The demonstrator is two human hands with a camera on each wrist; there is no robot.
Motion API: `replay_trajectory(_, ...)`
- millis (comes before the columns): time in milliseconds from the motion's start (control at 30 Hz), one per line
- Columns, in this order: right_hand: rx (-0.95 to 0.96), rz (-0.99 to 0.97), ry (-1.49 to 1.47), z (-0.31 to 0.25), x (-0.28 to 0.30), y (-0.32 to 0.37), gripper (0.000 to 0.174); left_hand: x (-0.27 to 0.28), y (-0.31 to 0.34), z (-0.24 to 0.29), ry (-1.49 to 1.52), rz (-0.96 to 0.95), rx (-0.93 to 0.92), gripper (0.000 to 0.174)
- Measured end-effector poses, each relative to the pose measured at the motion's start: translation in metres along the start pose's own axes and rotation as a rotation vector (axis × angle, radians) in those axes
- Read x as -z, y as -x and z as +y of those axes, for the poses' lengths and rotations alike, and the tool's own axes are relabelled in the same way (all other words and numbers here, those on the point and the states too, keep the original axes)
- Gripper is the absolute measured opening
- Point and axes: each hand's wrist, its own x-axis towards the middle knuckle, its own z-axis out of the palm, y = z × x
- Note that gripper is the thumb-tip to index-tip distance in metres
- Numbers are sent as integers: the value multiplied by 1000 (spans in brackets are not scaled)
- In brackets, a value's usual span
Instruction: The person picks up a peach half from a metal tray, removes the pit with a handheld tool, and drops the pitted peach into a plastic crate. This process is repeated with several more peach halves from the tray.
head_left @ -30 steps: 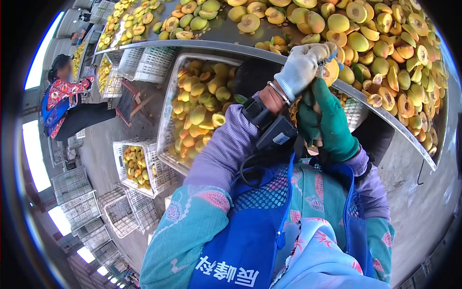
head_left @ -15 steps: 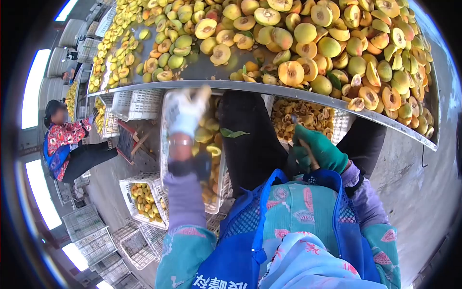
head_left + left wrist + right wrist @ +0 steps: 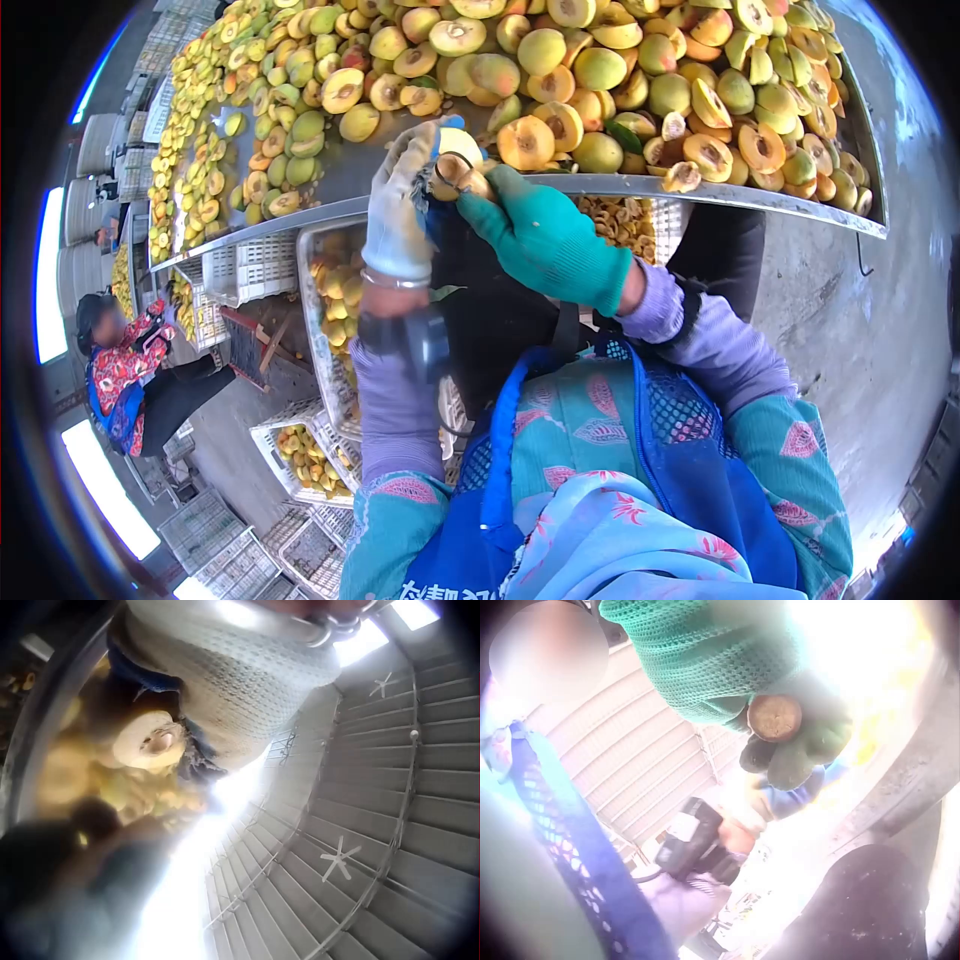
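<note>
I see left hand (image 3: 402,205) pinching a stone-fruit half (image 3: 461,148); right hand (image 3: 555,240) grips a wooden handle (image 3: 775,718), fingers curled.

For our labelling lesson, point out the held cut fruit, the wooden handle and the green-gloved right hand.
Held cut fruit (image 3: 142,741): left wrist view, on its cut face.
Wooden handle (image 3: 775,718): right wrist view, on its round end.
Green-gloved right hand (image 3: 545,238): head view, on its back.

The left hand (image 3: 403,205) has room leftward, but heaped fruit (image 3: 600,68) blocks beyond.
</note>
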Motion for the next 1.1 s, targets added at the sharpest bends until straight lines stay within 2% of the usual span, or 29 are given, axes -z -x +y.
replay_trajectory(33,1,16,-13,4,1,1,34,-9,7,-4,21,-25,-51,25)
replay_trajectory(100,9,47,-48,13,1,4,34,-13,9,-18,200,-13,-37,27)
replay_trajectory(133,7,54,-52,13,2,6,34,-12,7,-19,186,-51,12,31)
replay_trajectory(267,-12,33,-63,15,6,15,34,-27,9,-19,64,37,-16,32)
replay_trajectory(400,16,-66,-57,22,15,17,35,-35,12,0,-75,-23,55,32)
replay_trajectory(500,11,-78,-204,34,6,18,34,-40,7,3,-260,-44,121,35)
replay_trajectory(533,-39,-25,-250,35,-2,23,33,-44,5,2,-340,-50,141,36)
replay_trajectory(600,-125,84,-334,37,-23,31,30,-51,5,-11,-234,48,88,33)
replay_trajectory(667,-16,111,-265,36,-29,34,32,-61,12,-18,-87,126,4,27)
replay_trajectory(767,-271,-74,-742,22,-17,38,29,-53,9,-19,-32,-25,101,28)
replay_trajectory(800,-501,-271,-1164,15,-4,36,29,-51,8,-19,-27,-78,132,35)
replay_trajectory(833,-741,-483,-1577,4,8,32,31,-42,8,-20,120,-209,233,44)
replay_trajectory(867,-848,-460,-1636,-11,14,28,33,-39,8,-24,229,-211,256,47)
replay_trajectory(967,-757,-602,-1827,6,9,31,39,-41,17,-29,495,-156,336,51)
replay_trajectory(1000,-762,-603,-1797,9,5,35,38,-34,18,-32,490,-119,339,52)
replay_trajectory(1100,-727,-617,-1298,-4,8,37,37,-22,32,-27,273,-61,224,52)
